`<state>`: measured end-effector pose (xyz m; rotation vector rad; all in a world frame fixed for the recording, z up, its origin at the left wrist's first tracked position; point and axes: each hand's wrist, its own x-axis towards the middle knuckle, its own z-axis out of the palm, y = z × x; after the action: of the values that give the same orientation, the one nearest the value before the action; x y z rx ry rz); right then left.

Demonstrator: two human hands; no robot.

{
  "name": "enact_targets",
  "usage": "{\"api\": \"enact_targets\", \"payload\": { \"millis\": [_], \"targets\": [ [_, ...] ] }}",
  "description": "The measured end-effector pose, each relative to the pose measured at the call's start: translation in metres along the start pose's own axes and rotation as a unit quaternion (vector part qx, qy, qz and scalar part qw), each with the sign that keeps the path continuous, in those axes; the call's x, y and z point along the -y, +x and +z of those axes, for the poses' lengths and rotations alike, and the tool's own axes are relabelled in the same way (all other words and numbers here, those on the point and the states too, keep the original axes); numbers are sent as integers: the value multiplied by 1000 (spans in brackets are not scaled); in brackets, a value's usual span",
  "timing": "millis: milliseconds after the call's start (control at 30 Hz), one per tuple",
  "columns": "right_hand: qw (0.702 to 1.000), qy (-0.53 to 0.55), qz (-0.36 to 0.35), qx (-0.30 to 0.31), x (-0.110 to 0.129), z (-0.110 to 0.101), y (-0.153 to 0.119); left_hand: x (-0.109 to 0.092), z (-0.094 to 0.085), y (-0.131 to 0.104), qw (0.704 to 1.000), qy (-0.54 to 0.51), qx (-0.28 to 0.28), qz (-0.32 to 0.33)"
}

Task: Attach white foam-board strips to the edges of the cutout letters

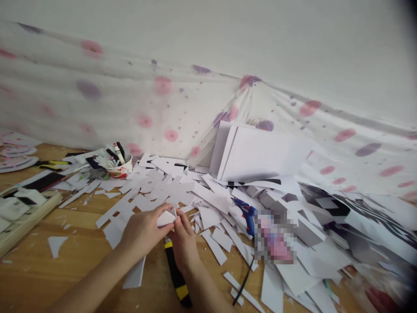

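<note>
One small, angular white card piece is pinched by the fingers of the left hand and the right hand, above a brown wooden table. Beneath lies a black-and-yellow-handled tool, near scattered flat white scraps.

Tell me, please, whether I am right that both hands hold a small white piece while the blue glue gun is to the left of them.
Not quite: the left hand and right hand do both hold the small white piece, but the head view shows the blue glue gun to their right.
</note>
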<state>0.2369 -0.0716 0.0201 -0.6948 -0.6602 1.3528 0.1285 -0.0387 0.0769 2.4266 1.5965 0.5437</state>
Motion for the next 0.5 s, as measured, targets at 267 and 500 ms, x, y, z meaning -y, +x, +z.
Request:
{"api": "enact_targets", "payload": {
  "millis": [267, 500],
  "targets": [
    [1000, 19, 3, 14, -3, -2, 3, 4, -6, 3, 999, 5, 28, 14],
    [999, 20, 6, -48, -11, -12, 13, 21, -7, 3, 998, 14, 59, 23]
  ]
}}
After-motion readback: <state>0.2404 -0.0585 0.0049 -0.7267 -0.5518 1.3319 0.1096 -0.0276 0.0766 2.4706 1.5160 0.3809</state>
